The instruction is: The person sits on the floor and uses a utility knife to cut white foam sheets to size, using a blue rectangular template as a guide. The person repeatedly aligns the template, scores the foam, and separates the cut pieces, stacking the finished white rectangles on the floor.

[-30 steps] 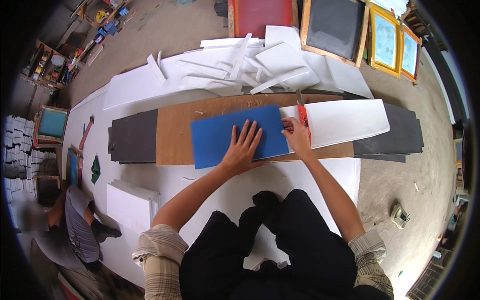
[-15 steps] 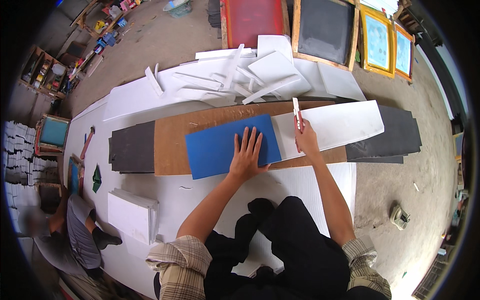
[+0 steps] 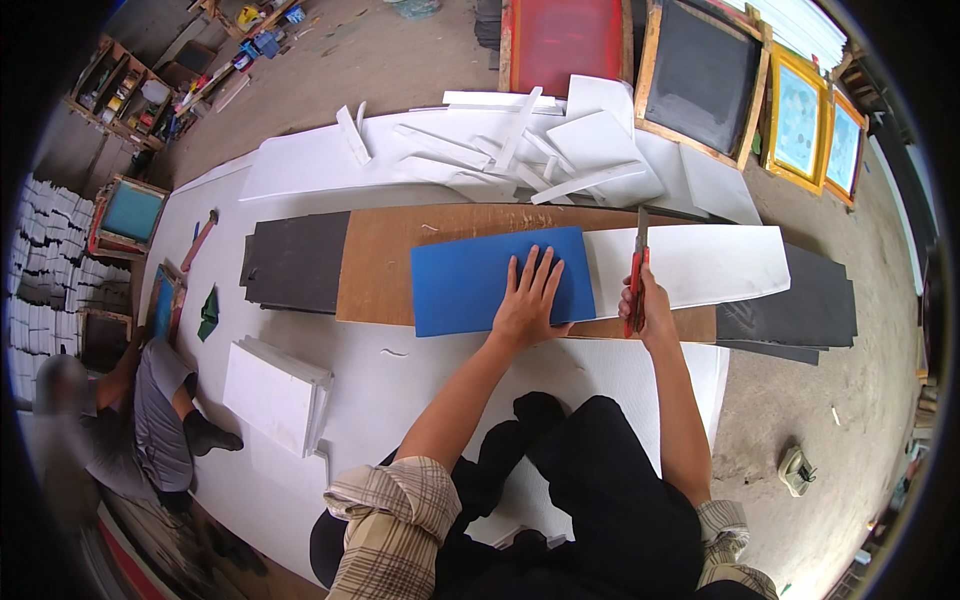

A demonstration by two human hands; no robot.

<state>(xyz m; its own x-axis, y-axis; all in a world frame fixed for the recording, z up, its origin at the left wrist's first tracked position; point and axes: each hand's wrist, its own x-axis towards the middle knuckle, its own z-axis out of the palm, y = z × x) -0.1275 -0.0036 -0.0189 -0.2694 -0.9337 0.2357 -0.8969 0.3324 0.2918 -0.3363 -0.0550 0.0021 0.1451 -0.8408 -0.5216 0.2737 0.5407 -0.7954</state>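
It is a workshop: wood-framed panels (image 3: 702,80) stand beyond the gripping right hand (image 3: 652,308); hammer (image 3: 199,242) and cluttered shelves (image 3: 113,124) leftward.

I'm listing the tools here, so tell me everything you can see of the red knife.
The red knife is slim, with a plastic-looking handle and bare, metal-looking blade. The right hand grips it, blade pointing away from the person, over the white sheet, right of the blue panel. Whether it touches the sheet is unclear.

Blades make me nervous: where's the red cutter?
In the head view, right of centre: the right hand holds the red cutter just right of the blue sheet.
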